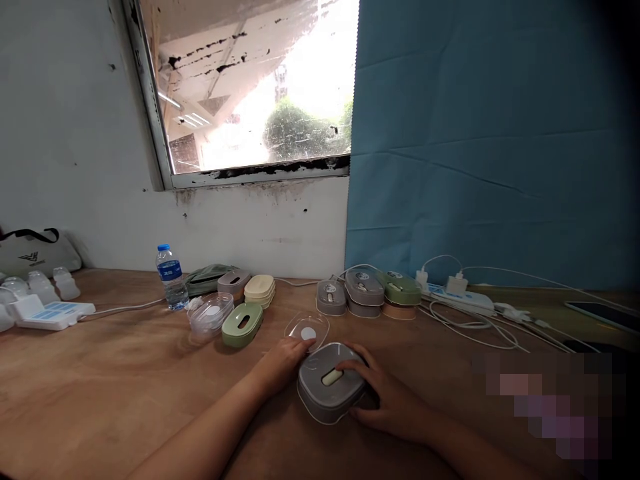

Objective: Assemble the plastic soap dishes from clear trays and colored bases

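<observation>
Head view: right hand [386,393] grips gray box [324,393], left hand [284,364] half-curled beside.

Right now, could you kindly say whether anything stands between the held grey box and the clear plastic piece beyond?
Yes, the left hand: its fingers reach between the grey box and the clear plastic piece.

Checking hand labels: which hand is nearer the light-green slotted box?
Left. The left hand is right of the light-green box, closer to the wearer; the right hand is farther off, at the right side of the gray box.
</observation>
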Available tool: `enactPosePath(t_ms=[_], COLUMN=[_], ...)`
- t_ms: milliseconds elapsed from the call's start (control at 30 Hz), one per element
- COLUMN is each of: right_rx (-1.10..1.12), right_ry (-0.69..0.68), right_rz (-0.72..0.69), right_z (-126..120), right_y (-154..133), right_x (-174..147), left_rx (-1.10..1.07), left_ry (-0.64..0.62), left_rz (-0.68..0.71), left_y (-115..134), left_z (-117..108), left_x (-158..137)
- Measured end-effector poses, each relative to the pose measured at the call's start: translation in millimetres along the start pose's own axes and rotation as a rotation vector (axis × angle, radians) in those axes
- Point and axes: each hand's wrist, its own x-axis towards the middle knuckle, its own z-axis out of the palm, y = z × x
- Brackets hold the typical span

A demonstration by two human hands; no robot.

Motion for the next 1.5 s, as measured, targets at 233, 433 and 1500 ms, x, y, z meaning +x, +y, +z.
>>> enactPosePath(t_ms=[233,433,1500], right_rx=[0.006,0.002,-0.002], right_ry=[0.01,0.014,-0.01], right_rz=[-0.01,-0.003,0.013], right_z=[-1.0,-1.2,-1.3], right_y=[-1.8,-2.8,-0.8], right_x=[-0.5,-1.3,-1.8], left_rx=[-0.029,0.338,0.79], left_ry=[0.062,0.298,0.572], left_rz=[-0.072,-0.073,-0.287], left_y=[2.5,-0.5,-118.0], left_z=[-0.3,-31.0,-103.6], left_x=[2.3,3.9,-79.9])
